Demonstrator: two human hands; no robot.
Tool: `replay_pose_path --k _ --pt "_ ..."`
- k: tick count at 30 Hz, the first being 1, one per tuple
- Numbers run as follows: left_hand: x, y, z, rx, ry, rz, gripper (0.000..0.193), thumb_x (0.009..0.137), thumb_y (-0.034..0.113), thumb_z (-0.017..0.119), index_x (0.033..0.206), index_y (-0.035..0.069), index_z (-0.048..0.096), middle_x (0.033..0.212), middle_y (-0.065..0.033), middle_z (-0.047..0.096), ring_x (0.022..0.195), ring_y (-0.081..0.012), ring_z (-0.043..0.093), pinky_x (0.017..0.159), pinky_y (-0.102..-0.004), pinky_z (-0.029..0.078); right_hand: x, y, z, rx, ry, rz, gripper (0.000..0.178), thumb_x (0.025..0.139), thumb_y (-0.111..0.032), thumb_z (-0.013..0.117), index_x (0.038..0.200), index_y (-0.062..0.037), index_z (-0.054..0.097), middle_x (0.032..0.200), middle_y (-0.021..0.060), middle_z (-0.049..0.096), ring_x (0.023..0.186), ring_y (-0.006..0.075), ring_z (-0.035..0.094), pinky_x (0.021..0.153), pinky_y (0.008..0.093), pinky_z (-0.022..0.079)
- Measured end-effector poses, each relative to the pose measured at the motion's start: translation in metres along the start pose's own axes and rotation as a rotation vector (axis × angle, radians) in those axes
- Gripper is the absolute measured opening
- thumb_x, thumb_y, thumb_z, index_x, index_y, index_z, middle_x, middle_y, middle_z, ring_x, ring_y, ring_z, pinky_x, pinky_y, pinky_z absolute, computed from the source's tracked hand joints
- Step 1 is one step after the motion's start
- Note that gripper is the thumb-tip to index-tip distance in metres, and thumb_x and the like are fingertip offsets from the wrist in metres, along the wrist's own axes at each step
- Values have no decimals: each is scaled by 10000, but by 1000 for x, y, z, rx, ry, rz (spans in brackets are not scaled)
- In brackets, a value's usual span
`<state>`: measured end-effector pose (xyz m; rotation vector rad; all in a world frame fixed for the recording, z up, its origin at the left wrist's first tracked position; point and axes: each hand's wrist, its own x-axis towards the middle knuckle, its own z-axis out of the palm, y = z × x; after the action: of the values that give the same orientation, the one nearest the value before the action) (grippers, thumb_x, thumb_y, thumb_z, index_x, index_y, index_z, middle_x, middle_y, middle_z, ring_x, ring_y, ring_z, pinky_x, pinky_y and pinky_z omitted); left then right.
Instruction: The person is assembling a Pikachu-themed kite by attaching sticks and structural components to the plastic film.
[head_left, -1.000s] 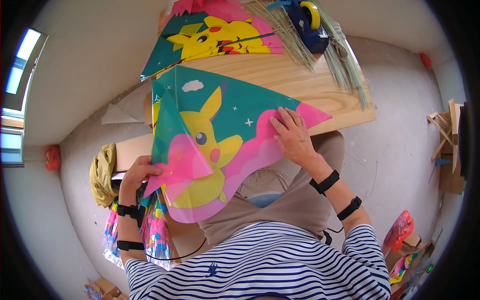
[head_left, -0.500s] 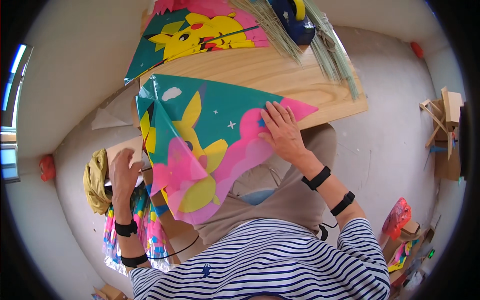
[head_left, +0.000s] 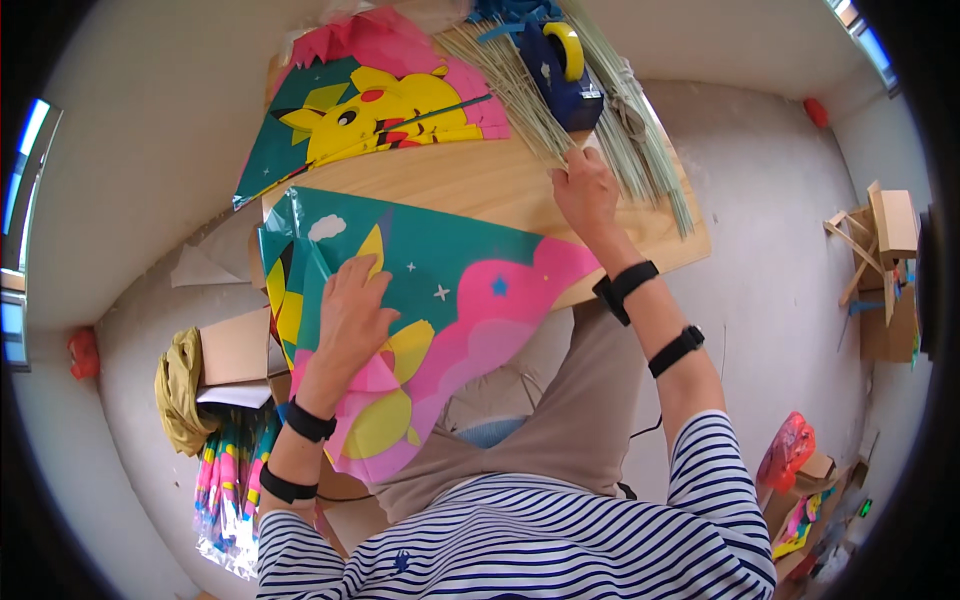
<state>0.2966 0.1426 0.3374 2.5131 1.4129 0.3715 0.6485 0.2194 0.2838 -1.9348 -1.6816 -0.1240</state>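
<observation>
A kite-shaped sheet [head_left: 470,250], teal and pink with a yellow cartoon figure, lies over the near edge of the wooden table and droops toward my lap. On its left part my left hand [head_left: 352,318] rests with the fingers spread. My right hand [head_left: 588,195] is past the sheet's pink right tip, its fingers pinched at the lower end of a loose bundle of thin pale sticks [head_left: 505,85]. The fingertips are closed on a stick there, partly hidden by the hand. A dark blue tape dispenser [head_left: 562,90] with a yellow roll stands just beyond.
Several similar printed sheets [head_left: 375,105] lie at the table's far left. A tied stick bundle [head_left: 640,140] runs along its right side. Down left are a cardboard box [head_left: 236,350], a mustard cloth [head_left: 182,390] and colourful foil-like sheets [head_left: 232,480]. A wooden frame [head_left: 870,240] stands far right.
My right hand has left the sheet's right tip and moved up to the sticks. My left hand has come from beside the box onto the sheet. The view has shifted slightly.
</observation>
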Motion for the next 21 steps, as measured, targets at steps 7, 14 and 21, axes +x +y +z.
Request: replay_pose_path --k 7,14,21 --pt "-29 -24 -9 -100 197 -155 350 698 21 761 1024 -8 638 1221 -205 598 1168 -400 543 982 -453 442 61 -10 20 -292 -1 202 98 775 -135 701 834 -66 664 970 123 650 870 305 706 749 418 565" --pt "-13 -16 -13 -135 230 -89 303 695 23 761 973 -4 641 1170 -194 619 1134 -391 560 950 -446 458 66 4 27 -305 -91 185 116 797 -147 692 878 -65 679 1064 129 655 911 319 709 772 402 571" --pt "15 -3 -9 -167 113 43 247 722 16 735 952 0 647 1093 -171 641 1071 -374 584 899 -442 472 65 23 32 -346 -29 135 126 828 -166 675 920 -82 660 985 116 689 891 328 710 765 425 572"
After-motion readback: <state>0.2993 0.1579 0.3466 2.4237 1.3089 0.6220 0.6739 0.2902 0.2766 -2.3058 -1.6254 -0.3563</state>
